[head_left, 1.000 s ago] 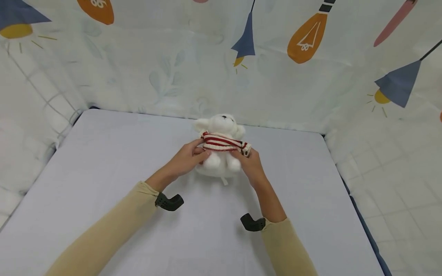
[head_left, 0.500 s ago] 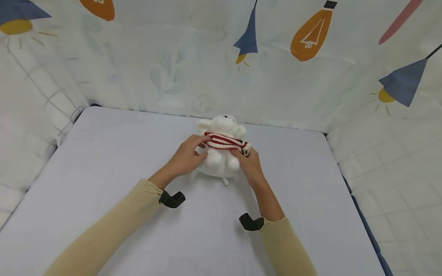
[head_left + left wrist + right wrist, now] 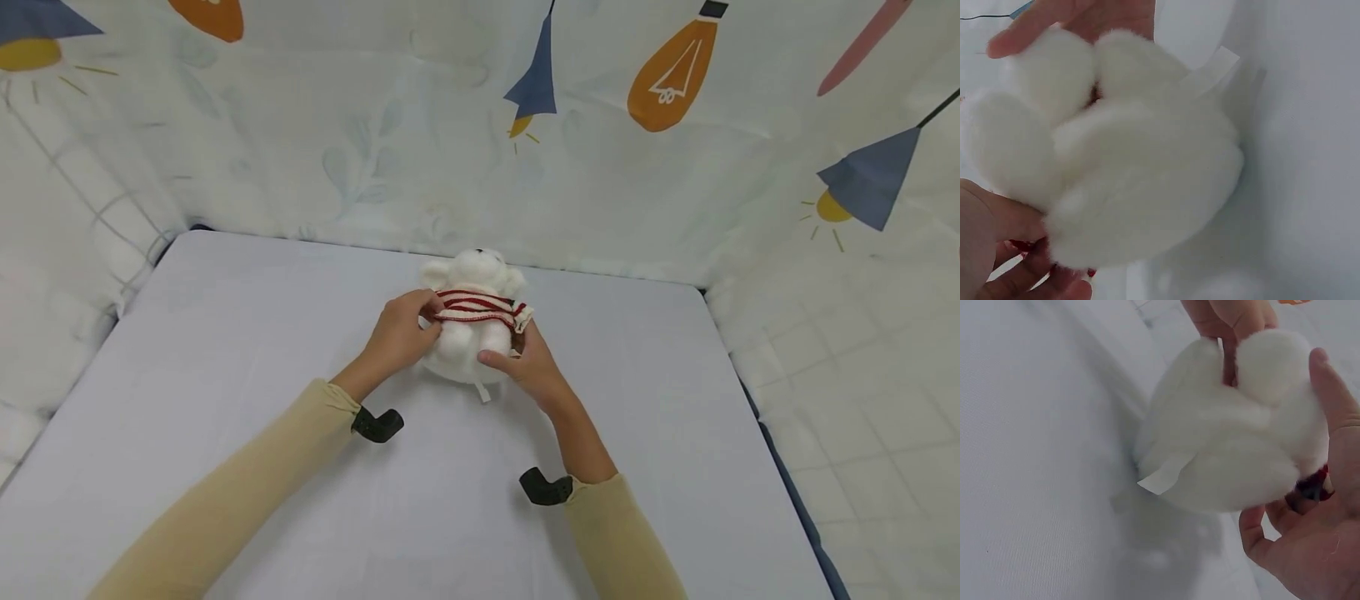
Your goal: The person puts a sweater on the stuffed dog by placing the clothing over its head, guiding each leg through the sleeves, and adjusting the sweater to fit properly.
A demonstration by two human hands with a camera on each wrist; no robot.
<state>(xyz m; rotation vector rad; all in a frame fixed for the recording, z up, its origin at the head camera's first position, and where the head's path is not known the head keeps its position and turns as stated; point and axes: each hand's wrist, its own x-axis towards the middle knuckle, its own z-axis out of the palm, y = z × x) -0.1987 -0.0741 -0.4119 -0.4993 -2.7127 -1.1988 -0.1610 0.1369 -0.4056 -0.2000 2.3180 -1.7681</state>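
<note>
A white plush bear (image 3: 456, 343) sits at the back of the table, face tipped up and rounded bottom towards me. Round its middle is a red-and-cream striped knit sweater (image 3: 471, 307). My left hand (image 3: 401, 329) pinches the sweater's left edge; red knit shows between thumb and fingers in the left wrist view. On the other side, my right hand (image 3: 534, 367) holds the bear, its thumb (image 3: 1334, 394) along one leg and its other fingers curled behind. A white fabric tag (image 3: 1169, 474) sticks out from the bear's bottom. The sweater's back is hidden.
A white-covered table (image 3: 450, 500) stretches around the bear. Close behind it rises a pale curtain (image 3: 435, 150) printed with lamps and bulbs. Black wrist mounts (image 3: 378, 425) stick out inward from both cuffs.
My left hand has let go low on the bear's side, moved up and pinched the sweater's edge. My right thumb has slid down from the hem onto a leg. The bear has shifted slightly left.
</note>
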